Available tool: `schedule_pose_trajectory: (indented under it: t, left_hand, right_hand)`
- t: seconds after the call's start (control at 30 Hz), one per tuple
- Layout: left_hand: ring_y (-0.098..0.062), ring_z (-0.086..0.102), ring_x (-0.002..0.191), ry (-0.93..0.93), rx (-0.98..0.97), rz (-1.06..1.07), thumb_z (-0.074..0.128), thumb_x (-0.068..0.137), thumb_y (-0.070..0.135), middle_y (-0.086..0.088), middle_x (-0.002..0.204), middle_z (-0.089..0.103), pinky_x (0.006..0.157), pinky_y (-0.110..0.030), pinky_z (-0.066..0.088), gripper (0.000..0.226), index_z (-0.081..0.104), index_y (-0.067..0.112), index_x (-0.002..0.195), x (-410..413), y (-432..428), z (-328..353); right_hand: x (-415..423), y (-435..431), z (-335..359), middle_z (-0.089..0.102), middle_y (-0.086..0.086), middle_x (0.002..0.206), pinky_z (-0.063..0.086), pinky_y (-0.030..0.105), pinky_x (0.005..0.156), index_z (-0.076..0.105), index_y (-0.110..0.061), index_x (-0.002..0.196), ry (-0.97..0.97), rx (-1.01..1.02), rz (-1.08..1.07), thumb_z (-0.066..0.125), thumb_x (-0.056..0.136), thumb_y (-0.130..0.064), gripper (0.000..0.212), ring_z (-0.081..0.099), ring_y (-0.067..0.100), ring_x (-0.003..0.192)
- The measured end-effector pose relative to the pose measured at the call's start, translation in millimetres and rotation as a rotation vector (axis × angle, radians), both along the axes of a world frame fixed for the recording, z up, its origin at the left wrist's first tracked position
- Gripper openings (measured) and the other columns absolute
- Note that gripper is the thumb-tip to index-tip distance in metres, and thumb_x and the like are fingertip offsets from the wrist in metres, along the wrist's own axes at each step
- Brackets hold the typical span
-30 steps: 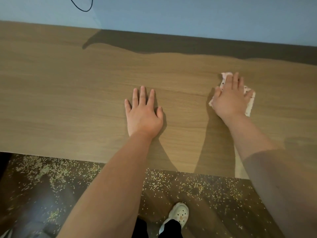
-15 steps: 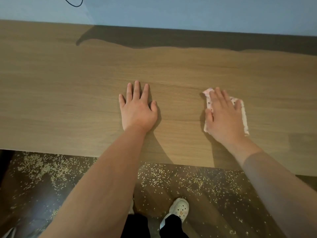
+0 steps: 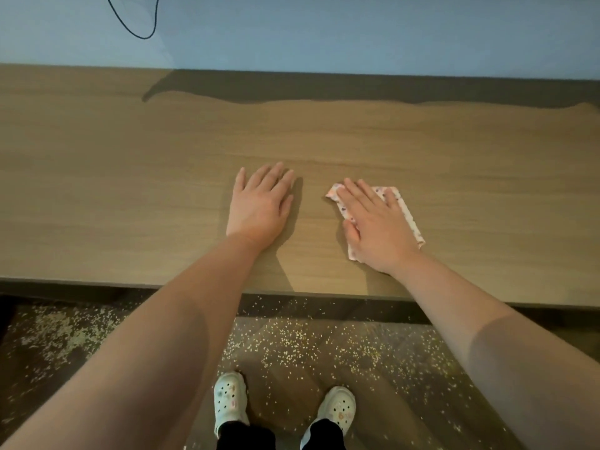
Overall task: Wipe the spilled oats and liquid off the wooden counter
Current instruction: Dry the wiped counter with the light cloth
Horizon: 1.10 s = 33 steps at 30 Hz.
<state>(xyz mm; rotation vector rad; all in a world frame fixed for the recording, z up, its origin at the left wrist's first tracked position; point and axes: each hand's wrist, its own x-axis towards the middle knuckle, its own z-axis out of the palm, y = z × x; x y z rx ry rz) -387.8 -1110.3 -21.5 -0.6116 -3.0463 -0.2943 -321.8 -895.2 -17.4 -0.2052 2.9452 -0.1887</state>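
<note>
Down below, oats on the floor; up top, a cloth under my right hand

Nearest to me I see two pale clog-style shoes, the left shoe (image 3: 230, 401) and the right shoe (image 3: 337, 409), side by side on a dark wood-look floor (image 3: 406, 414), with black trouser legs just showing above them. Oats (image 3: 292, 349) lie scattered over that floor. They are thick in a patch off to the left and thinner in a band in front of the shoes, right up to the foot of the counter.

Both bare forearms reach forward over the front edge of the wooden counter (image 3: 130, 206).

The left hand (image 3: 259, 206) lies palm down on the bare wood, its fingers straight and close together, holding nothing.

Near it to the right, not touching it, the right hand (image 3: 373, 225) lies flat on a folded cloth (image 3: 407, 216), fingers straight and slightly fanned, pressing it to the counter. The cloth is pale pink with a small print. It shows past the fingertips, along the hand's right side and under the heel of the palm. It sits in the front half of the counter, close to the edge.

Further back, a dark shadow (image 3: 324, 87) runs along the rear of the counter. Behind it stands a pale blue wall (image 3: 357, 34), and a loop of thin black cable (image 3: 144, 38) hangs at its upper left.
</note>
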Motion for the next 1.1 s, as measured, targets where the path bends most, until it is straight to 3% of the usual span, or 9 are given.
schedule_pose_trajectory:
  t: [0.17, 0.4, 0.5, 0.63, 0.7, 0.77, 0.87, 0.97, 1.1]
  left_hand:
    - [-0.022, -0.005, 0.153, -0.176, -0.029, 0.217, 0.022, 0.105, 0.044, -0.004, 0.166, 0.001, 0.122, -0.048, -0.003, 0.059, 0.009, 0.026, 0.159, 16.8, 10.7, -4.7]
    - [-0.021, -0.007, 0.153, -0.155, -0.071, 0.221, 0.02, 0.104, 0.044, -0.005, 0.166, -0.001, 0.123, -0.045, -0.002, 0.059, 0.01, 0.025, 0.159, 30.6, 15.6, -8.7]
    - [-0.021, -0.006, 0.153, -0.139, -0.075, 0.222, 0.02, 0.104, 0.044, -0.005, 0.166, 0.0, 0.124, -0.045, -0.001, 0.059, 0.011, 0.024, 0.158, 31.2, 16.3, -9.7]
    - [-0.02, -0.005, 0.153, -0.145, -0.058, 0.225, 0.022, 0.103, 0.044, -0.004, 0.166, 0.001, 0.124, -0.044, -0.001, 0.059, 0.013, 0.025, 0.158, 31.8, 16.1, -7.8]
    - [-0.019, -0.004, 0.153, -0.145, -0.031, 0.225, 0.025, 0.103, 0.044, -0.003, 0.166, 0.003, 0.124, -0.043, -0.001, 0.059, 0.016, 0.025, 0.158, 32.0, 15.1, -6.2]
    - [-0.019, -0.002, 0.153, -0.143, -0.012, 0.232, 0.028, 0.102, 0.043, -0.003, 0.166, 0.005, 0.124, -0.043, 0.0, 0.058, 0.02, 0.025, 0.157, 32.0, 15.1, -5.6]
    - [-0.021, 0.002, 0.153, -0.122, -0.003, 0.252, 0.032, 0.101, 0.043, -0.004, 0.165, 0.011, 0.123, -0.044, 0.003, 0.058, 0.025, 0.025, 0.156, 32.0, 17.7, -4.3]
    - [-0.022, 0.005, 0.152, -0.112, 0.015, 0.253, 0.035, 0.099, 0.043, -0.005, 0.165, 0.014, 0.123, -0.044, 0.005, 0.058, 0.028, 0.025, 0.154, 29.6, 18.8, -3.2]
    - [-0.023, 0.013, 0.15, -0.126, 0.01, 0.255, 0.04, 0.097, 0.043, -0.005, 0.162, 0.023, 0.121, -0.045, 0.009, 0.056, 0.036, 0.023, 0.15, 29.7, 17.8, -1.5]
  right_hand:
    - [35.3, 49.0, -4.7, -0.002, 0.003, 0.164, 0.003, 0.058, 0.117, 0.008, -0.029, 0.155, 0.014, 0.07, -0.366, 0.021, 0.101, -0.042, 0.056, -0.003, 0.022, 0.15]
    - [88.2, 71.5, -2.4, 0.005, 0.01, 0.163, 0.014, 0.068, 0.113, 0.008, -0.023, 0.156, -0.024, 0.111, -0.839, 0.017, 0.101, -0.04, 0.058, 0.006, 0.032, 0.15]
    - [83.0, 27.3, -1.0, -0.002, 0.011, 0.163, 0.014, 0.065, 0.115, 0.0, -0.02, 0.156, -0.011, 0.171, -0.662, 0.008, 0.099, -0.041, 0.061, 0.001, 0.032, 0.15]
    - [65.6, -29.5, -0.9, -0.018, 0.002, 0.16, -0.004, 0.055, 0.119, -0.014, -0.028, 0.15, -0.031, 0.062, -0.029, 0.001, 0.097, -0.047, 0.059, -0.016, 0.025, 0.148]
    - [56.0, -18.0, 1.7, -0.018, -0.003, 0.159, -0.009, 0.051, 0.118, -0.012, -0.033, 0.151, -0.051, 0.023, 0.114, -0.002, 0.095, -0.05, 0.059, -0.018, 0.02, 0.147]
    - [42.7, 13.5, 0.3, -0.013, -0.004, 0.161, -0.007, 0.051, 0.119, -0.004, -0.036, 0.153, -0.039, 0.01, 0.041, 0.004, 0.097, -0.05, 0.059, -0.014, 0.019, 0.148]
    - [5.7, 61.3, -5.1, 0.003, 0.004, 0.164, 0.008, 0.057, 0.119, 0.009, -0.029, 0.155, 0.05, 0.074, -0.29, 0.015, 0.099, -0.041, 0.058, 0.002, 0.024, 0.15]
    - [-34.6, 65.4, -6.2, 0.007, 0.008, 0.164, 0.007, 0.059, 0.117, 0.013, -0.022, 0.155, 0.04, 0.005, -0.608, 0.017, 0.102, -0.038, 0.056, 0.005, 0.029, 0.15]
    - [-30.9, 9.6, -4.2, -0.003, 0.009, 0.164, 0.002, 0.055, 0.12, 0.007, -0.016, 0.157, 0.044, -0.02, -0.437, 0.016, 0.103, -0.037, 0.059, -0.003, 0.028, 0.15]
